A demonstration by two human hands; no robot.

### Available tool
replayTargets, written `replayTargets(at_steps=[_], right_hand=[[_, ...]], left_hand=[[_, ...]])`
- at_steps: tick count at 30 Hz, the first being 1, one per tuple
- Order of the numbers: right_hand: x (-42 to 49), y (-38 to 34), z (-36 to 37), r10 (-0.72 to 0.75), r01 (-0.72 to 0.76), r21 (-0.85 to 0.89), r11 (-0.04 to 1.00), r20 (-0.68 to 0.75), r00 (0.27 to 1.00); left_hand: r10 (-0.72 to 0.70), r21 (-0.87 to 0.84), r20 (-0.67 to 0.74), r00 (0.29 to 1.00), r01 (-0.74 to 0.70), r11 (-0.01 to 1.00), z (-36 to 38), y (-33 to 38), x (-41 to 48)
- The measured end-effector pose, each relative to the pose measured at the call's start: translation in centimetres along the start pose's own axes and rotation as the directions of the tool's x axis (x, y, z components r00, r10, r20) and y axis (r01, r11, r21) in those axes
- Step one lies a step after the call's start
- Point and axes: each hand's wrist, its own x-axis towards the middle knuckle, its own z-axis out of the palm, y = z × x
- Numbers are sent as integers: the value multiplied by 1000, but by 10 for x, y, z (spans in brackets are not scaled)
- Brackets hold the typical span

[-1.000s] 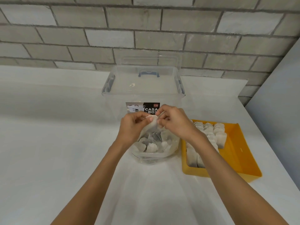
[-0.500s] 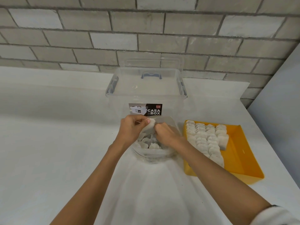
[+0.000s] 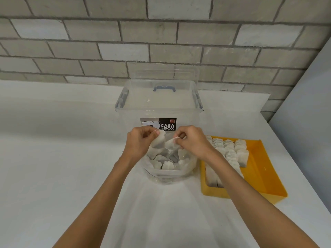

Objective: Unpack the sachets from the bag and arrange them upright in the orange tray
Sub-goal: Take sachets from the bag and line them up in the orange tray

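Nearest: white tabletop [image 3: 53, 176], crossed by the left forearm [image 3: 100, 194] and the right forearm [image 3: 250, 194], both bare, reaching in from the near edge toward the middle.

Further in, at centre: clear bag [image 3: 166, 176] standing on the tabletop, mouth open upward, a heap of loose sachets [image 3: 168, 165] lying every which way inside.

Just above the bag's mouth: left grip [image 3: 141, 142], fingers curled, thumb and forefinger pinching the top edge of the left sachet [image 3: 159, 143], hanging roughly upright. Beside it, to the right: right grip [image 3: 193, 140], likewise clenched, fingertips pinching the right sachet [image 3: 170, 144], tilted toward the left one. Both sachets close together over the bag; whether touching, impossible to tell.

Right of the bag, near but apart from it: orange tray [image 3: 261, 167] flat on the tabletop. Rows of upright sachets [image 3: 227, 149] packed along its left side from near wall to far wall, right side bare orange. Near part of those rows hidden under the right forearm.

Behind the bag, just beyond both grips: clear storage box [image 3: 157, 104], lid on, blue handle [image 3: 164, 87] on top, dark label [image 3: 158, 124] reading CASA BOX on the near face.

Farthest: grey brick wall [image 3: 161, 51] along the back of the tabletop, and a plain pale panel [image 3: 304, 104] at the far right.
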Motion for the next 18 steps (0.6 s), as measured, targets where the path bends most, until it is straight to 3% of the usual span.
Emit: replayTargets(at_steps=[5, 9, 14, 18], right_hand=[[-15, -1, -20, 125, -93, 316, 944, -83, 989], [-29, -6, -27, 179, -12, 549, 836, -250, 952], [-47, -8, -18, 19, 187, 440, 878, -422, 906], [-58, -3, -16, -152, 308, 287, 907, -459, 875]], left_hand=[[-20, -36, -5, 1000, 20, 999, 0, 9, -2], [-21, -95, 95, 995, 30, 995, 6, 23, -6], [-55, -316, 286, 956, 149, 937, 21, 50, -15], [21, -339, 298, 954, 86, 937, 28, 60, -15]])
